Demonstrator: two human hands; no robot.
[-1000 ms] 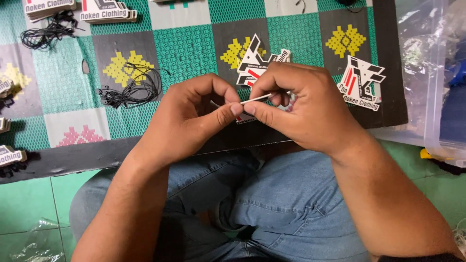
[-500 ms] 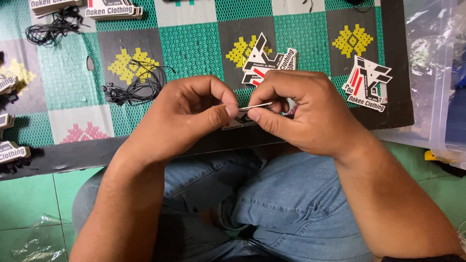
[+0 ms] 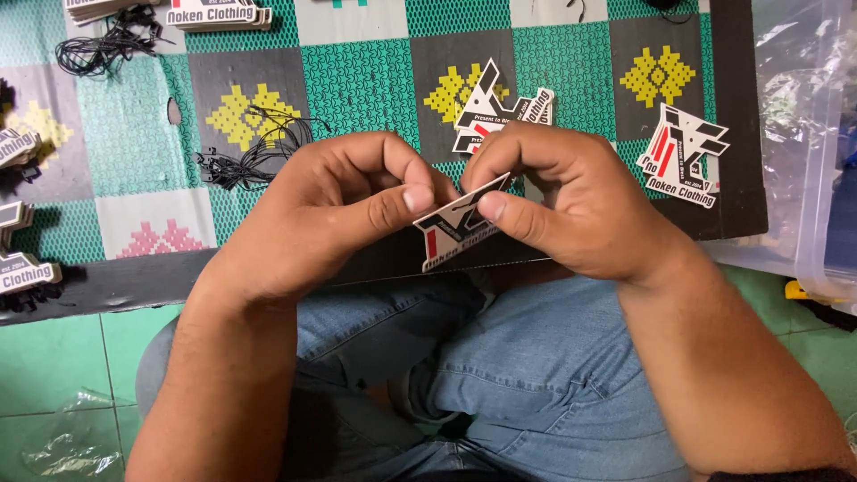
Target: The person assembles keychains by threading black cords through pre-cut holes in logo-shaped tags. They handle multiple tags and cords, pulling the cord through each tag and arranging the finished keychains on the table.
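This looks like a small home workshop on the floor, not a factory. A person in jeans sits on green floor tiles point(image 3: 54, 357) in the lower left, at the edge of a woven mat point(image 3: 357, 80) with green, grey and yellow squares. Printed card tags point(image 3: 683, 156) lie on the mat, with stacks of tags point(image 3: 214, 13) at the top left. Bundles of black string point(image 3: 254, 152) lie left of centre. A clear plastic box point(image 3: 817, 134) stands at the right edge.
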